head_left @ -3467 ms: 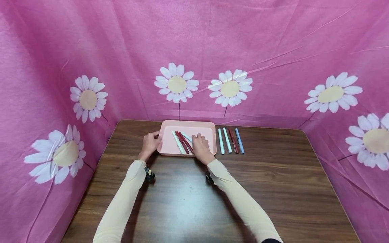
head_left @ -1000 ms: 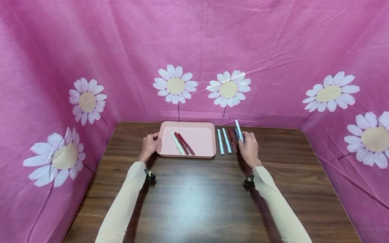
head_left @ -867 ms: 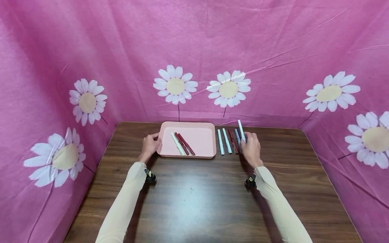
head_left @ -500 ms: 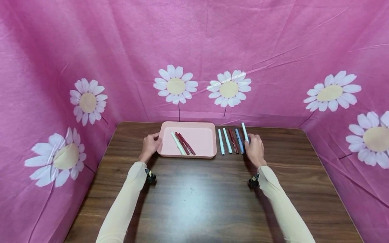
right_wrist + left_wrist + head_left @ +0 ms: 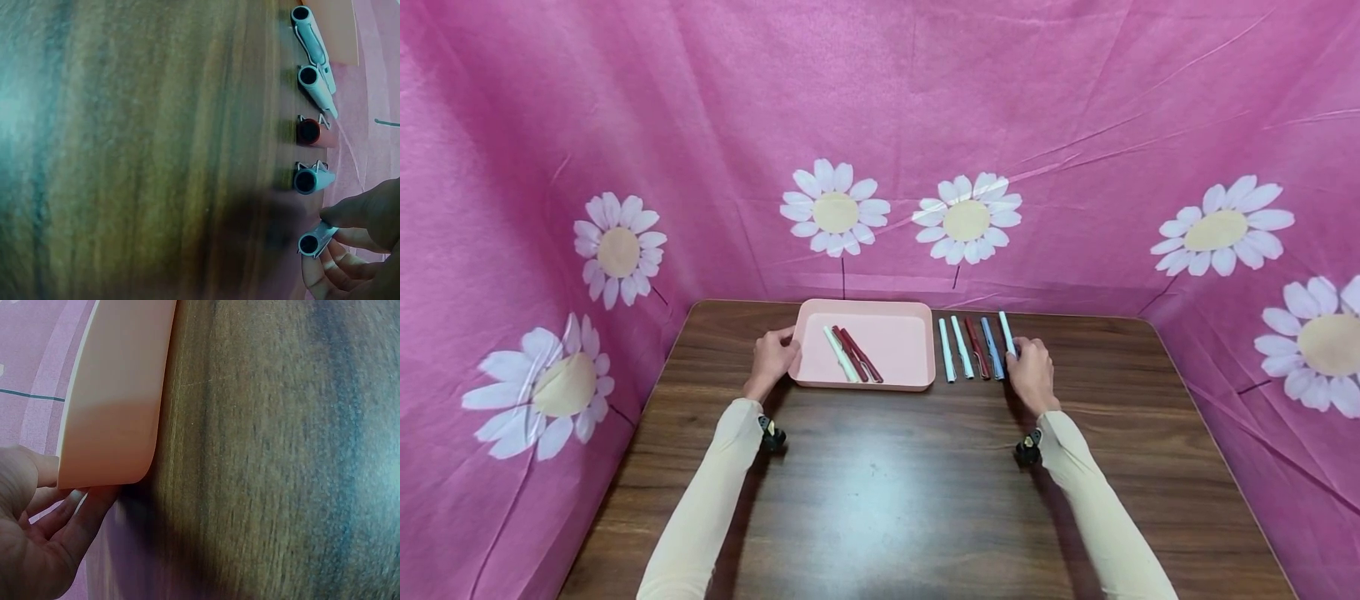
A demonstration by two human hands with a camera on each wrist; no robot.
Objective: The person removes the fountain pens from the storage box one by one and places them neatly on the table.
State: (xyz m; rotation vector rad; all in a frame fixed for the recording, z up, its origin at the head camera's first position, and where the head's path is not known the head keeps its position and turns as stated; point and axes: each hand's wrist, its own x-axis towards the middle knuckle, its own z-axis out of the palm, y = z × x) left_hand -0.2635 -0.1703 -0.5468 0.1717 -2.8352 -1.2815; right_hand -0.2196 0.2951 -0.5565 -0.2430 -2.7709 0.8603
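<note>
Rightmost, the pale blue pen (image 5: 1006,333) lies lengthwise away from the person, pinched by the right hand (image 5: 1032,375); the left hand (image 5: 769,360) grips the tray (image 5: 865,307).

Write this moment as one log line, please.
left hand holds pink tray edge | right hand pinches light blue pen at row's right end | three pens in tray

Pink tray (image 5: 925,350), dark wood-grain table (image 5: 880,492), pink daisy-printed cloth (image 5: 700,125).

Dark wood-grain table (image 5: 880,500), pink cloth backdrop printed with white daisies (image 5: 880,108) hung round three sides, four capped pens (image 5: 970,348) lay in a row
</note>
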